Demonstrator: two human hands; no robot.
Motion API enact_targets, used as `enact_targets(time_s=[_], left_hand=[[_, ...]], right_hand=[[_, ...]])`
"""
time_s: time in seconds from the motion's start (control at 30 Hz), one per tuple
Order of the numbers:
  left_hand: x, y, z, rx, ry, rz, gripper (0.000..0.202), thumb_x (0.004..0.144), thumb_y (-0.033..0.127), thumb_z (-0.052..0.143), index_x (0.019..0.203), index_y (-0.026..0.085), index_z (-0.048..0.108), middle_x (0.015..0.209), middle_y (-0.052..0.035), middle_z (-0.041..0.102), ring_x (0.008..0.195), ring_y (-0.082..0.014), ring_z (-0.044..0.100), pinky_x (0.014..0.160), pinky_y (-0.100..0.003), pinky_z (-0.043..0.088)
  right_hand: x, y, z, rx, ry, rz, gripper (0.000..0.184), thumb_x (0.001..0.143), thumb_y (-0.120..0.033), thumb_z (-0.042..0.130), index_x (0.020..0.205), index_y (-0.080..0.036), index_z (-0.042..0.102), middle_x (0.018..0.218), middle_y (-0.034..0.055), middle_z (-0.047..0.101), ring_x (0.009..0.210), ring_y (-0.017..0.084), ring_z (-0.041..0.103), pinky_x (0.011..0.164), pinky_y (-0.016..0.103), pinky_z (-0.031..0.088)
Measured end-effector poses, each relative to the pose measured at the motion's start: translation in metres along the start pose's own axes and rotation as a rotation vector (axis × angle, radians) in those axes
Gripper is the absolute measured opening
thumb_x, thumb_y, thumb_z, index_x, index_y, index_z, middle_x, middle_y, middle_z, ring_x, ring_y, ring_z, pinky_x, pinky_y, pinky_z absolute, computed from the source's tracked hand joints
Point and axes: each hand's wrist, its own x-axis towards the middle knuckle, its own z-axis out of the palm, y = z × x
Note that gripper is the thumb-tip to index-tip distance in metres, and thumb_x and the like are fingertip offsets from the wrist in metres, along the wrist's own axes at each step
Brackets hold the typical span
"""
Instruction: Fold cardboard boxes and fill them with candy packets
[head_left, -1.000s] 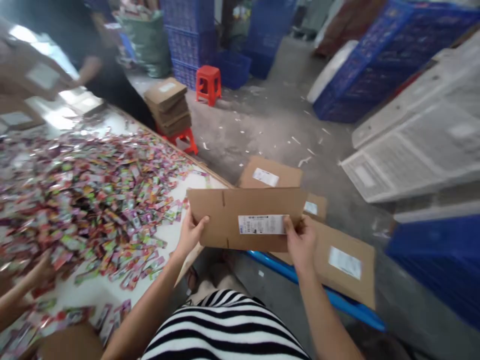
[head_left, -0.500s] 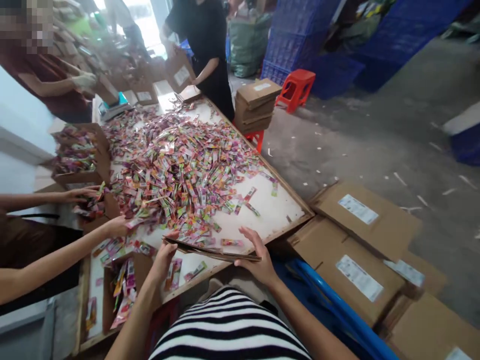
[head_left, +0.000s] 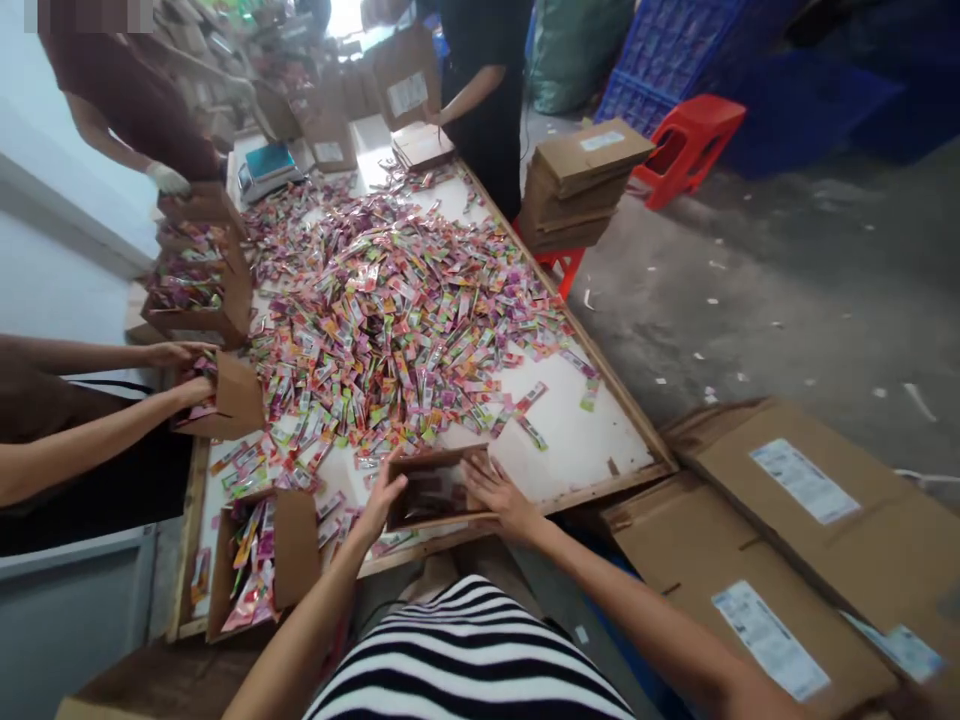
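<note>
A small brown cardboard box [head_left: 435, 487] stands opened on the near edge of the white table [head_left: 577, 440]. My left hand [head_left: 380, 497] grips its left wall with the fingers bent over the rim. My right hand [head_left: 501, 495] presses on its right wall, fingers spread along the cardboard. A wide heap of colourful sachets [head_left: 390, 310] covers the table behind the box. Another open box [head_left: 262, 560], partly filled with sachets, sits to my left at the table's corner.
Flat labelled cartons [head_left: 795, 540] are stacked on my right. A pile of folded boxes [head_left: 577, 185] rests on a red stool [head_left: 559, 265]. Another person's hands [head_left: 176, 375] hold a box at the left. Two more people stand at the far end, by a scale [head_left: 266, 165].
The flat carton I held up a second ago has come down onto the table edge and now stands opened into a box. My view has swung left over the table.
</note>
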Motion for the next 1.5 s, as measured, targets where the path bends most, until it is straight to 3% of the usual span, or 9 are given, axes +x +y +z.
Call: enact_targets(time_s=[0.1,0.4,0.6,0.7,0.83,1.0,1.27,1.37,1.5], left_hand=[[0.007,-0.011,0.018,0.029,-0.029,0.090,0.078,0.080,0.066,0.067,0.143,0.024,0.048,0.142,-0.0122,0.058,0.140,-0.0298,0.049,0.120,-0.046,0.034],[-0.002,-0.040,0.029,0.286,0.194,0.297,0.041,0.095,0.047,0.057,0.129,0.023,0.055,0.127,-0.0144,0.062,0.127,-0.0281,0.057,0.115,-0.048,0.040],[-0.032,-0.045,-0.016,0.443,-0.213,0.346,0.037,0.100,0.039,0.044,0.126,0.033,0.070,0.141,-0.0116,0.063,0.141,-0.0270,0.050,0.120,-0.054,0.035],[-0.050,-0.039,-0.019,0.407,-0.239,0.274,0.036,0.098,0.041,0.049,0.126,0.035,0.071,0.145,-0.0104,0.061,0.146,-0.0284,0.044,0.123,-0.055,0.028],[-0.056,-0.037,0.017,0.193,0.077,0.090,0.034,0.093,0.047,0.059,0.116,0.025,0.071,0.138,-0.0131,0.061,0.142,-0.0317,0.046,0.120,-0.053,0.032],[-0.044,-0.039,0.041,0.097,0.156,-0.011,0.054,0.085,0.044,0.067,0.134,0.024,0.054,0.140,-0.0122,0.056,0.133,-0.0294,0.051,0.113,-0.045,0.039],[-0.017,-0.016,0.047,0.702,0.250,-0.083,0.012,0.084,0.016,0.064,0.094,0.022,0.067,0.099,-0.0098,0.071,0.104,-0.0326,0.060,0.104,-0.053,0.034],[-0.021,-0.010,0.054,0.847,0.125,0.017,0.030,0.092,0.025,0.058,0.120,0.023,0.069,0.113,-0.0142,0.071,0.112,-0.0336,0.059,0.109,-0.056,0.029],[-0.031,-0.005,0.067,0.934,-0.165,0.206,0.104,0.077,0.061,0.073,0.163,0.028,0.027,0.159,-0.0187,0.041,0.143,-0.0431,0.036,0.118,-0.064,0.013]], right_hand=[[0.000,0.023,-0.005,0.052,-0.090,-0.025,0.069,0.087,-0.056,0.070,0.147,-0.026,0.057,0.153,0.0125,0.053,0.151,0.032,0.037,0.126,0.062,0.012],[-0.017,0.005,0.028,0.282,0.445,0.303,0.030,0.084,-0.051,0.075,0.073,-0.023,0.076,0.130,0.0146,0.066,0.133,0.034,0.054,0.115,0.057,0.039],[0.008,0.013,0.046,0.243,0.709,0.591,0.054,0.079,-0.053,0.073,0.119,-0.020,0.057,0.131,0.0161,0.053,0.118,0.029,0.055,0.105,0.049,0.049],[0.014,0.020,0.045,0.300,0.598,0.561,0.067,0.083,-0.050,0.068,0.138,-0.021,0.043,0.136,0.0171,0.051,0.121,0.028,0.056,0.106,0.048,0.049],[0.011,0.035,0.034,0.331,0.364,0.480,0.069,0.082,-0.055,0.066,0.139,-0.020,0.049,0.139,0.0166,0.054,0.136,0.032,0.049,0.119,0.055,0.035],[0.021,0.052,0.025,0.404,0.181,0.684,0.074,0.077,-0.060,0.064,0.136,-0.017,0.055,0.135,0.0171,0.061,0.127,0.033,0.059,0.111,0.050,0.045],[0.054,0.029,0.024,-0.105,0.164,0.830,0.055,0.085,-0.043,0.057,0.133,-0.018,0.063,0.128,0.0177,0.067,0.115,0.036,0.065,0.096,0.043,0.050],[0.054,0.025,0.027,-0.133,0.155,0.849,0.058,0.086,-0.045,0.054,0.136,-0.017,0.062,0.130,0.0188,0.067,0.114,0.037,0.066,0.095,0.045,0.049],[0.050,0.032,0.013,0.055,0.196,0.819,0.073,0.083,-0.057,0.053,0.140,-0.011,0.056,0.131,0.0207,0.064,0.121,0.037,0.061,0.102,0.049,0.048]])
